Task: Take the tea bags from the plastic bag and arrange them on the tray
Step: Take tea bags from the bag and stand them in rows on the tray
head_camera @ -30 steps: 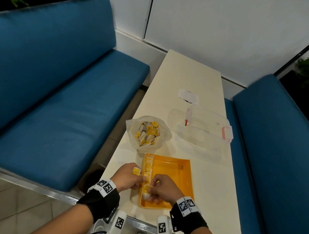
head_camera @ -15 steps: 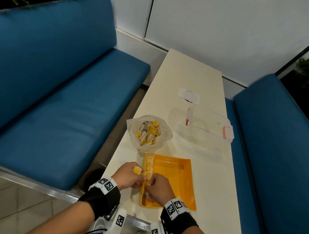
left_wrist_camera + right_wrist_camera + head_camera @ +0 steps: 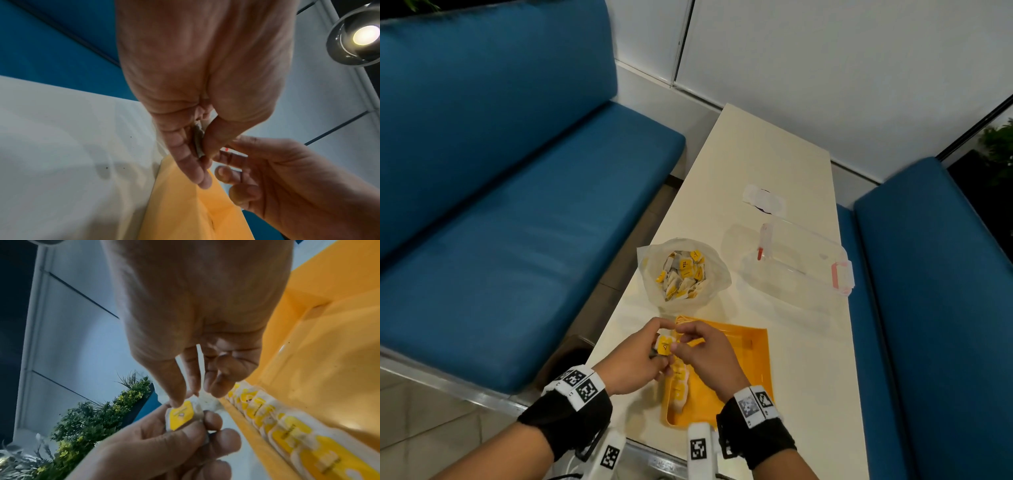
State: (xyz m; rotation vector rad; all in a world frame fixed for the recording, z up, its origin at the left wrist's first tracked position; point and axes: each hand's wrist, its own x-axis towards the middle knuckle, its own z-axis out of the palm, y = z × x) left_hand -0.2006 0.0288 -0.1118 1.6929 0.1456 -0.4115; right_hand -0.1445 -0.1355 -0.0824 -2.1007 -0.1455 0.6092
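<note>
An orange tray lies on the table near me, with a row of yellow-tagged tea bags standing along its left wall. Behind it an open plastic bag holds several more tea bags. My left hand is raised over the tray's left edge and pinches a tea bag between thumb and fingers. My right hand meets it from the right. Its thumb and fingertips pinch the top of that same tea bag. In the left wrist view only the bag's thin edge shows.
A clear plastic container with red clips sits right of the bag, and a white paper scrap lies further back. The narrow cream table runs between two blue benches. A planter with greenery stands off to the side.
Both hands have lifted from the near end of the tray's row. The right hand has left the laid tea bags and come onto the tea bag in the left hand.
</note>
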